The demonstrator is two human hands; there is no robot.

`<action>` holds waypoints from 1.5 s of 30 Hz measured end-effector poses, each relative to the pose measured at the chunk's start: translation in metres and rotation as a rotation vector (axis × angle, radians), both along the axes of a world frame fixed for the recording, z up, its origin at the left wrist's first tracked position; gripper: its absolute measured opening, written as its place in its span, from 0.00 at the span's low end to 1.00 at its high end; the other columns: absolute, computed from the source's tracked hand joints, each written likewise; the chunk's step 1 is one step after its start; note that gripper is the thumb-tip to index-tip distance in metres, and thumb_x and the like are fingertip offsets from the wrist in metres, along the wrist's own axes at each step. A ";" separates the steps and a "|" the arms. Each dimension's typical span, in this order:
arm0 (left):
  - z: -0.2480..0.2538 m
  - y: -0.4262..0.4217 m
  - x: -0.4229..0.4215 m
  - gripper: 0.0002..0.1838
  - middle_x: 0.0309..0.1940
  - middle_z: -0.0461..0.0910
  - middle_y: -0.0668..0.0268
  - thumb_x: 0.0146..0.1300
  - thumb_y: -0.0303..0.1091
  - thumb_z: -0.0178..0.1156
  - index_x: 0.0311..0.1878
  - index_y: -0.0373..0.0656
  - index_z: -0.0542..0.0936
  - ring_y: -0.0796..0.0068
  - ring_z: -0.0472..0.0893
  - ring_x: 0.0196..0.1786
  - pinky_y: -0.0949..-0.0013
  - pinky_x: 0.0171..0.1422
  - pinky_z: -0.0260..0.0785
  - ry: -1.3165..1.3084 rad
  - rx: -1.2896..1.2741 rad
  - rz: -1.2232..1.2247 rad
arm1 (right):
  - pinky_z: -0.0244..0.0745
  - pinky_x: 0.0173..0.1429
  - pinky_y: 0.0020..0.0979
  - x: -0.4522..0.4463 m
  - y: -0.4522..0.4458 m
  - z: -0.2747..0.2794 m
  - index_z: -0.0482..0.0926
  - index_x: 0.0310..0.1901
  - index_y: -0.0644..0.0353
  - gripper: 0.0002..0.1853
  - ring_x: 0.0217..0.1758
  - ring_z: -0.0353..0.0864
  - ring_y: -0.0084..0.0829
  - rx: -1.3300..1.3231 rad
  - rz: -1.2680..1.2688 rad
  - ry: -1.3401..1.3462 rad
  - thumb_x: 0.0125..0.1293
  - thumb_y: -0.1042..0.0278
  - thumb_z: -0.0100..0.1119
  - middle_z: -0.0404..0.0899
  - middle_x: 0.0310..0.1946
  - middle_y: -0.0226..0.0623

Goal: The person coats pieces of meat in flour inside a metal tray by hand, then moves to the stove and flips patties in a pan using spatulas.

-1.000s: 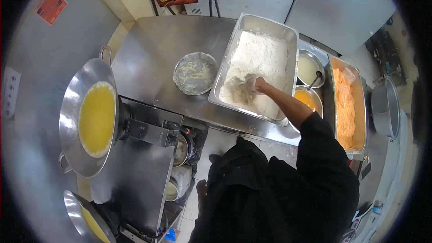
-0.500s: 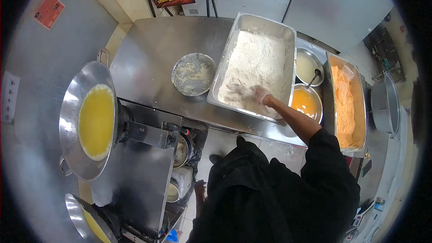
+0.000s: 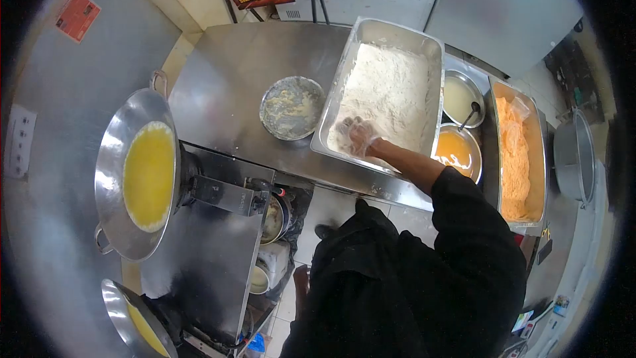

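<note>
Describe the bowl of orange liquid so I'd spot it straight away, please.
Start at the steel counter and find the large rectangular tray of white powder, with the gloved right hand in it. Just right of that tray sits the round bowl of orange liquid. Its colour marks it out: the other round bowl beside it holds pale liquid.

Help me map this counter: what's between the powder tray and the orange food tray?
Head view: a pale liquid bowl, an orange liquid bowl and a dark ladle.
</note>
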State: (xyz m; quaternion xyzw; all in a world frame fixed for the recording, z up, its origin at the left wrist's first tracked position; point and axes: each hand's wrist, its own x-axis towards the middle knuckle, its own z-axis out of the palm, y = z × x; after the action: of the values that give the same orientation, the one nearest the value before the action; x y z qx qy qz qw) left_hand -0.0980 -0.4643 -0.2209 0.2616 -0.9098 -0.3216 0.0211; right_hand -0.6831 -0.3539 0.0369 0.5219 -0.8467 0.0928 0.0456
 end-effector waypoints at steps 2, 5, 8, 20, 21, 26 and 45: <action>-0.013 0.000 0.001 0.05 0.31 0.80 0.58 0.52 0.28 0.57 0.31 0.39 0.77 0.60 0.78 0.34 0.57 0.34 0.69 0.048 0.018 0.068 | 0.74 0.36 0.39 -0.008 0.013 -0.014 0.67 0.52 0.61 0.23 0.30 0.77 0.42 -0.176 0.111 0.226 0.55 0.61 0.53 0.76 0.27 0.39; -0.014 0.009 -0.009 0.05 0.26 0.78 0.58 0.52 0.31 0.57 0.28 0.40 0.75 0.58 0.78 0.33 0.57 0.34 0.69 0.404 -0.016 0.182 | 0.71 0.28 0.38 -0.058 0.003 -0.048 0.74 0.37 0.59 0.10 0.23 0.74 0.35 0.153 -0.125 -0.215 0.55 0.64 0.51 0.74 0.24 0.36; 0.022 0.018 -0.018 0.06 0.23 0.74 0.56 0.52 0.32 0.57 0.25 0.40 0.73 0.54 0.76 0.31 0.57 0.34 0.67 -0.074 -0.081 0.078 | 0.70 0.29 0.33 -0.115 0.007 -0.055 0.75 0.36 0.59 0.10 0.25 0.73 0.30 0.041 -0.365 -0.203 0.57 0.63 0.50 0.71 0.21 0.34; 0.017 0.048 0.022 0.04 0.23 0.75 0.55 0.50 0.30 0.56 0.25 0.41 0.73 0.53 0.75 0.31 0.57 0.34 0.67 -0.091 -0.071 -0.054 | 0.68 0.58 0.38 -0.044 0.018 -0.005 0.65 0.61 0.57 0.41 0.57 0.71 0.40 0.140 -0.222 -0.185 0.52 0.34 0.56 0.70 0.56 0.47; 0.017 0.045 0.022 0.04 0.23 0.75 0.55 0.50 0.30 0.56 0.25 0.41 0.73 0.53 0.75 0.32 0.57 0.34 0.67 -0.098 -0.082 -0.063 | 0.68 0.58 0.39 -0.023 0.013 0.003 0.64 0.61 0.56 0.41 0.57 0.71 0.41 0.105 -0.262 0.034 0.53 0.34 0.55 0.71 0.55 0.47; 0.020 0.009 -0.002 0.08 0.30 0.81 0.62 0.51 0.28 0.55 0.36 0.41 0.79 0.69 0.76 0.25 0.66 0.25 0.68 -0.066 0.471 0.408 | 0.71 0.52 0.38 -0.012 0.009 -0.022 0.73 0.50 0.56 0.24 0.55 0.71 0.35 0.209 -0.172 -0.219 0.58 0.47 0.54 0.72 0.51 0.45; 0.011 0.026 0.026 0.10 0.29 0.82 0.66 0.57 0.32 0.53 0.40 0.43 0.79 0.81 0.71 0.16 0.76 0.16 0.61 -0.118 0.338 0.190 | 0.64 0.63 0.33 -0.100 0.093 0.032 0.53 0.69 0.51 0.37 0.62 0.65 0.32 0.502 -0.077 -0.629 0.63 0.40 0.45 0.56 0.68 0.36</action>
State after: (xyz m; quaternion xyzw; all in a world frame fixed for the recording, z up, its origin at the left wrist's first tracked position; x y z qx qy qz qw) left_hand -0.0719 -0.4380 -0.2097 0.3646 -0.8137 -0.4504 -0.0462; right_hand -0.7835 -0.2613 0.0692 0.4310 -0.8345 0.0368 -0.3412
